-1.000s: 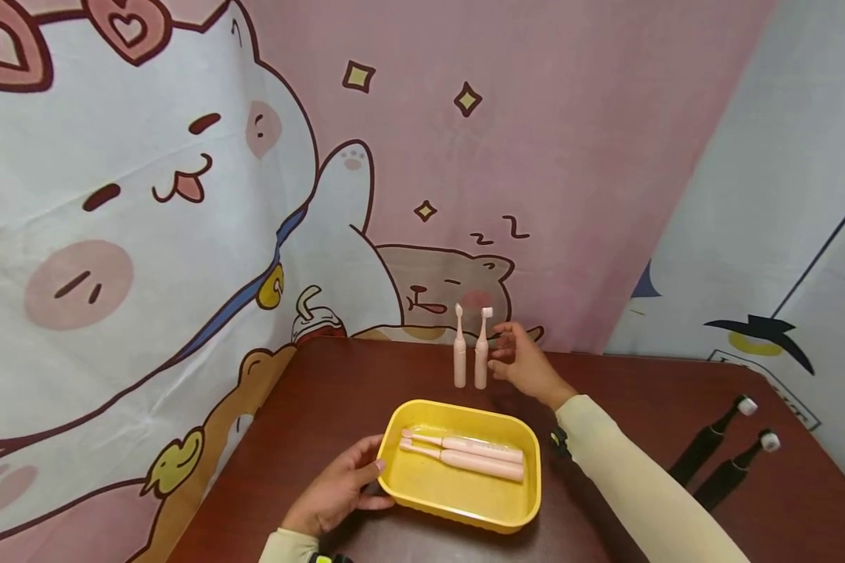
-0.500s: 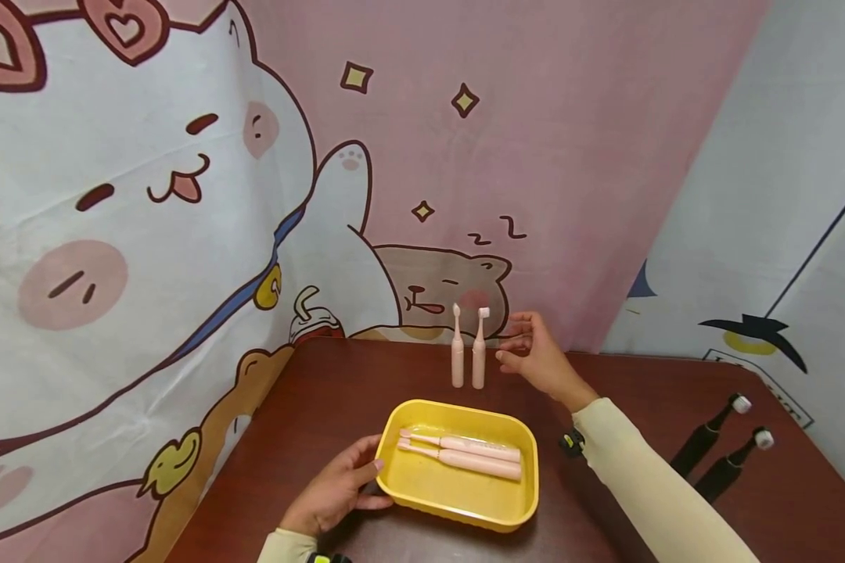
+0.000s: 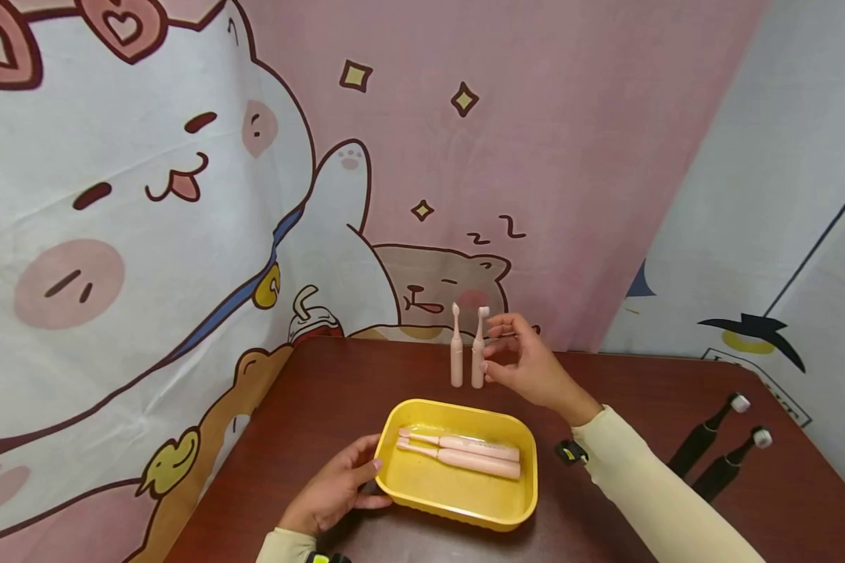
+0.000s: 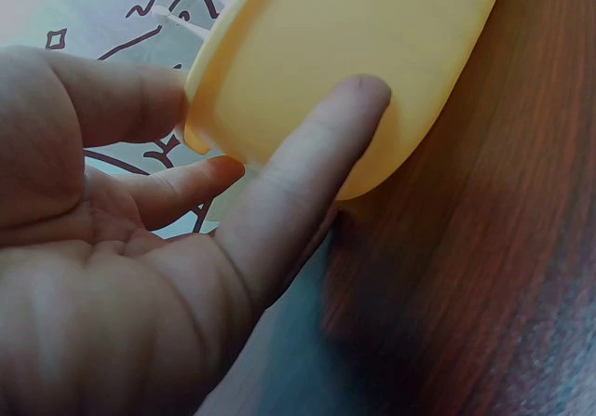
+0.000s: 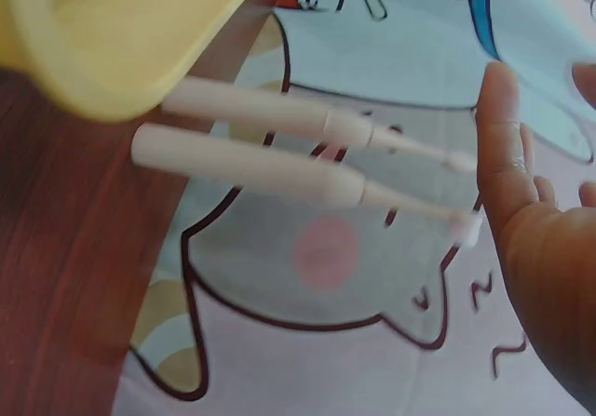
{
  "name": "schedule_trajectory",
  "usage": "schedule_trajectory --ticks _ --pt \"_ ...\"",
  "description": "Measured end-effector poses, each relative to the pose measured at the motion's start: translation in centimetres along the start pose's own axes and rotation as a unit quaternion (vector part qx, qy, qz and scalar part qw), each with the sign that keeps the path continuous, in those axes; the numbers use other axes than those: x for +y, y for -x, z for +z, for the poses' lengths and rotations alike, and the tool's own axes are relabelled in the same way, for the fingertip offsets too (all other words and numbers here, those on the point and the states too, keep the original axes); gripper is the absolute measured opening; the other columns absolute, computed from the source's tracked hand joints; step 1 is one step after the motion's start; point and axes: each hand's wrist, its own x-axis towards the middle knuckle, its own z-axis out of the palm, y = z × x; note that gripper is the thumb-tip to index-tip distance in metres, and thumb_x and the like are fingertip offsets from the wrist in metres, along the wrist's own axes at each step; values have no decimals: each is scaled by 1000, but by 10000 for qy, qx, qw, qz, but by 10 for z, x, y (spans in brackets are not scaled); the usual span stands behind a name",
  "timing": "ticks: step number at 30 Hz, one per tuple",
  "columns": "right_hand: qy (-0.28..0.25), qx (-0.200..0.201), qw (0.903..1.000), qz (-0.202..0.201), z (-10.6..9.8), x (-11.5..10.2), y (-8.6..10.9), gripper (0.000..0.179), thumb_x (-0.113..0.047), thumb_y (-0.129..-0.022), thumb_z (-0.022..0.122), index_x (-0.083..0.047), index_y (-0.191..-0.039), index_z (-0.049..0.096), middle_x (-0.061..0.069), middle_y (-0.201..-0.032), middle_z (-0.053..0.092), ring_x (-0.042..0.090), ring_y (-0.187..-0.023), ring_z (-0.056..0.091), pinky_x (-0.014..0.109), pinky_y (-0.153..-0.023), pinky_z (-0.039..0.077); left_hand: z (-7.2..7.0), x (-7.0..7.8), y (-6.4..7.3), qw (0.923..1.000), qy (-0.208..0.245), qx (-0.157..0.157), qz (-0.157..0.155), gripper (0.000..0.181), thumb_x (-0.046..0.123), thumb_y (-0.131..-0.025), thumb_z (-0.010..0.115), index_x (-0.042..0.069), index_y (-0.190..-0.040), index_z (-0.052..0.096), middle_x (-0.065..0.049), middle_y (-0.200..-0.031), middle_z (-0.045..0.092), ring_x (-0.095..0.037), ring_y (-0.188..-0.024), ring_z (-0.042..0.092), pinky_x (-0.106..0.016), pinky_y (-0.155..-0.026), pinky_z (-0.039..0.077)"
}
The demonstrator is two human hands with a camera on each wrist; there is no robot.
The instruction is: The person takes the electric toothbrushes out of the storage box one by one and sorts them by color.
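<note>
The left hand (image 3: 343, 478) pinches the left rim of the yellow tray (image 3: 458, 500), inside which two pink toothbrushes (image 3: 475, 461) lie. Behind the tray, the right hand (image 3: 531, 366), fingers spread, is just beside two upright toothbrushes (image 3: 457, 366).

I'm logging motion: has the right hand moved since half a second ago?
Yes: against the printed bear, the right hand has moved left, toward the nearest standing toothbrush.

Head view faces forward, down; nearer, seemingly tilted wrist views share the tray (image 3: 451, 494).
</note>
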Motion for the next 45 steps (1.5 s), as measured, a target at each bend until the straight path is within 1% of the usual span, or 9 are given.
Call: schedule_trajectory --ticks 5,8,14,21,25,29,34,40,45 --pt "626 -460 9967 -246 11 -11 5 57 -1 -88 83 -13 -135 55 13 -132 56 29 -106 69 29 -74 66 0 1 0 10000 -11 18 -16 59 18 -113 51 -1 -163 27 -28 -164 34 -34 -129 64 -53 -92 63" --pt "884 -697 9931 -339 17 -14 7 53 -6 -88 85 -15 -133 58 7 -127 60 27 -105 71 28 -72 65 0 1 0 10000 -2 14 -13 59 18 -113 52 -1 -163 27 -28 -164 34 -34 -129 64 -53 -93 63" --pt "1169 -1156 9856 -394 28 -11 12 50 -6 -88 85 -17 -131 62 1 -120 64 21 -101 72 31 -83 64 -1 1 0 10000 18 -21 3 58 16 -113 50 -1 -163 27 -28 -165 33 -33 -129 64 -52 -92 63" --pt "1490 -1942 9688 -396 43 1 15 47 -8 -89 83 -14 -132 65 6 -124 69 18 -97 73 42 -98 61 0 1 1 10000 5 20 1 58 16 -113 49 -2 -163 26 -29 -164 33 -34 -130 63 -53 -92 63" --pt "1605 -2259 9604 -304 50 11 15 45 -10 -90 83 -14 -132 67 8 -125 70 17 -97 73 43 -99 61 0 3 1 10000 1 4 14 57 16 -114 48 -2 -163 25 -29 -165 32 -35 -131 63 -53 -93 63" --pt "1702 -2403 9554 -227 55 20 17 45 -15 -90 84 -14 -132 67 11 -130 69 20 -99 75 46 -97 61 0 3 1 10000 1 -31 27 57 16 -114 48 -2 -163 25 -29 -165 31 -36 -131 62 -54 -94 62" --pt "1681 -2482 9539 -150 61 25 19 45 -14 -89 85 -13 -130 66 16 -127 68 24 -100 75 47 -97 61 -1 3 2 10000 7 -42 7 57 16 -114 48 -2 -164 25 -29 -165 32 -36 -131 62 -53 -94 62" --pt "1741 -2599 9498 -73 65 28 23 45 -17 -89 86 -10 -129 67 14 -128 69 22 -101 74 43 -97 61 -1 4 2 10000 19 -61 8 56 15 -114 45 -2 -164 24 -30 -165 32 -36 -131 63 -52 -93 63" --pt "2044 -2618 9432 -5 69 33 26 46 -19 -88 86 -7 -129 68 11 -128 69 23 -103 73 44 -96 60 -1 2 2 10000 35 -81 31 56 14 -114 45 -2 -164 24 -30 -165 31 -37 -131 63 -51 -93 63"
